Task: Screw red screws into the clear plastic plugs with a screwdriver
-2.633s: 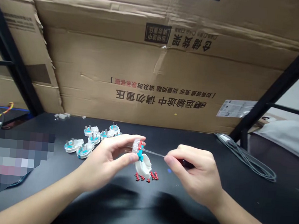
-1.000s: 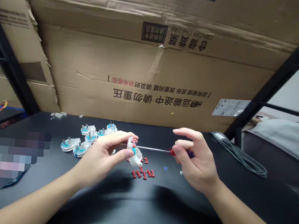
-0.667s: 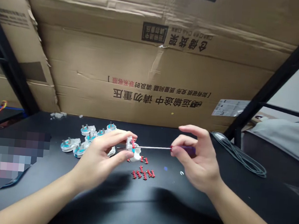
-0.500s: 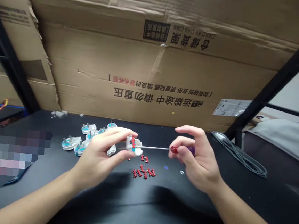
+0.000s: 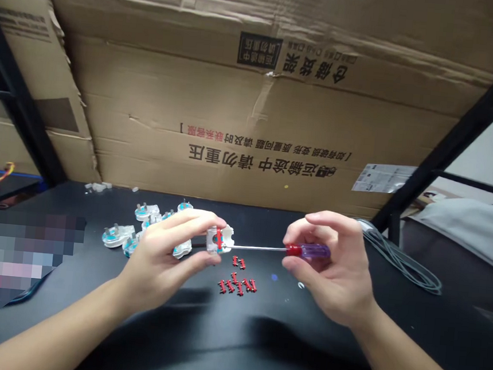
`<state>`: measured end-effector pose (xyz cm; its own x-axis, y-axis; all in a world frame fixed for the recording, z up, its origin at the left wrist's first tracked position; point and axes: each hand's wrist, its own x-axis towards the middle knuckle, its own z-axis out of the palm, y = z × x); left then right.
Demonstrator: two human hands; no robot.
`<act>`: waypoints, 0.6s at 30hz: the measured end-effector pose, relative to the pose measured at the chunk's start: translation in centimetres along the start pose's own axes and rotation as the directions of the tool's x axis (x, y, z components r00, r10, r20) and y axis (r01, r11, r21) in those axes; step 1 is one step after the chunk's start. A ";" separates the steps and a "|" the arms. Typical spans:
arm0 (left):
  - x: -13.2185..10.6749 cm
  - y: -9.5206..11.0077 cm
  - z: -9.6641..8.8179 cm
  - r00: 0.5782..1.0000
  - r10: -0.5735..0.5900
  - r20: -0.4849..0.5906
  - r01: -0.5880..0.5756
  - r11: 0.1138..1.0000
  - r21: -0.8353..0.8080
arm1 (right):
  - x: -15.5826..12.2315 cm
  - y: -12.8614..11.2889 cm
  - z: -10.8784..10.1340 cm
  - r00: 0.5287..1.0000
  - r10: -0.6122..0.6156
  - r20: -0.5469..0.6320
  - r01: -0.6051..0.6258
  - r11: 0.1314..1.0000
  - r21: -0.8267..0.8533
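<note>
My left hand (image 5: 175,251) pinches a white and clear power plug (image 5: 228,238) between thumb and fingers. A red clamp strip (image 5: 219,238) lies across the plug's open face, which is turned to the right. My right hand (image 5: 330,261) holds a screwdriver (image 5: 315,251) level by its red and purple handle, with thumb and fingertips near the red collar. The metal shaft points left, and its tip meets the plug at one end of the red strip. Below the plug, several small red strips with screws (image 5: 240,286) lie on the black table.
Several clear plugs with blue insides (image 5: 116,236) stand prongs up at the left, partly behind my left hand. A coiled grey cable (image 5: 407,265) lies at the right. Cardboard (image 5: 219,102) walls off the back, between black frame posts (image 5: 442,118). Small white bits (image 5: 98,187) sit at the back left.
My right hand has moved a little to the right and its grip has loosened, so more of the purple handle shows. The plug has turned slightly in my left hand.
</note>
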<state>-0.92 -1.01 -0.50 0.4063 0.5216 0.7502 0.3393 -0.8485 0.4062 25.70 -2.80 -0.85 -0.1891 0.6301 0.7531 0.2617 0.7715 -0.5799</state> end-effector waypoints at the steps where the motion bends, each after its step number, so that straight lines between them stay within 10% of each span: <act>1: 0.0 0.0 0.0 1.000 0.004 0.003 -0.004 1.000 -0.002 | 0.0 0.0 0.0 1.000 0.021 0.011 -0.021 1.000 0.009; 18: -0.1 -0.1 0.1 0.999 0.038 0.021 -0.038 0.999 0.012 | 0.1 0.4 0.2 0.994 -0.107 0.011 0.107 0.984 -0.144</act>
<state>-0.91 -0.98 -0.60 0.4365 0.4907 0.7541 0.3339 -0.8667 0.3706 25.65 -2.42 -1.09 -0.2264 0.5450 0.8073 0.3730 0.8141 -0.4450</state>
